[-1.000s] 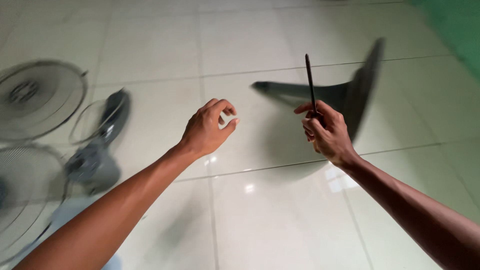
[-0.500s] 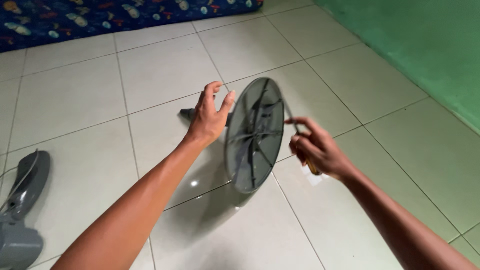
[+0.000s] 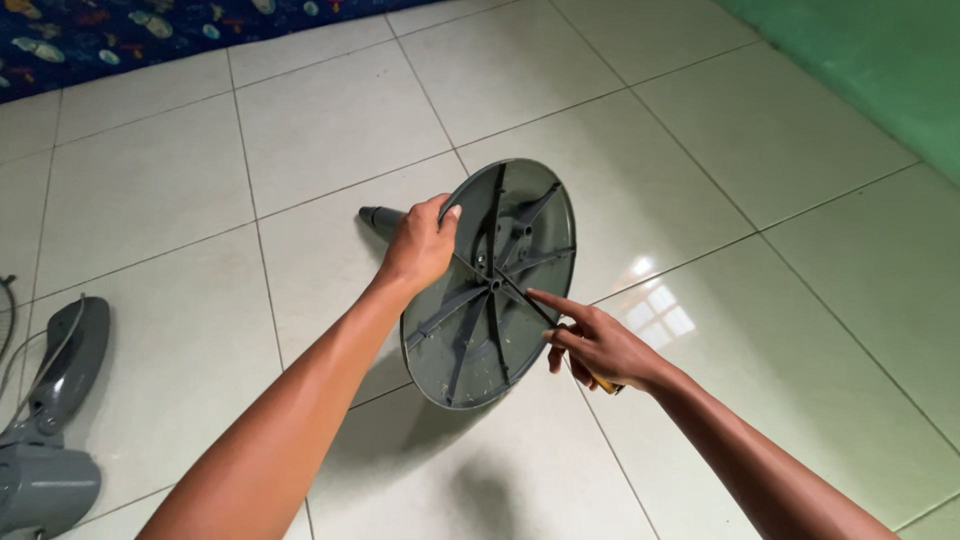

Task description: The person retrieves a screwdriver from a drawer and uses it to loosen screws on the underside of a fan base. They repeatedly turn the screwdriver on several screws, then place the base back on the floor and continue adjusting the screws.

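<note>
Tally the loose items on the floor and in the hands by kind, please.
Grey round fan base with its pole, tipped on edge, gripped by the left hand: 1
Screwdriver, mostly hidden in the right hand: 1
Grey fan motor housing at the left edge: 1
Patterned blue mat: 1
Total: 4

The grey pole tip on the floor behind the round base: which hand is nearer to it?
Left. The left hand grips the rim of the base, right beside the pole tip. The right hand holds a screwdriver on the far side of the base.
</note>
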